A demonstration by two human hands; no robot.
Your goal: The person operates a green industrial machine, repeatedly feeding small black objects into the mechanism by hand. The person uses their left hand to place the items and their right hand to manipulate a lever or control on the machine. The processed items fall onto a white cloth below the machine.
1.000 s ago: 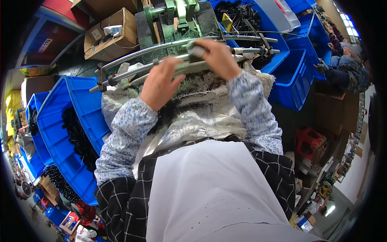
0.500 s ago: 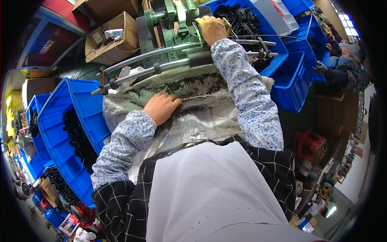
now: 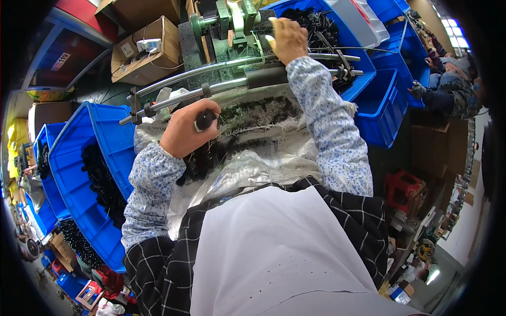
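Clearly, the left hand (image 3: 183,129) clasps a black piece (image 3: 204,120) well apart from the right hand (image 3: 289,41), whose grip is unclear.

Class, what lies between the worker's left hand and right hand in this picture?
In the head view, two metal rods cross the stretch between the left hand and the right hand.

The sleeves (image 3: 334,129) are blue-speckled white, the shirt (image 3: 153,268) white-checked black, the machine (image 3: 237,23) green, the tubs (image 3: 69,176) blue.
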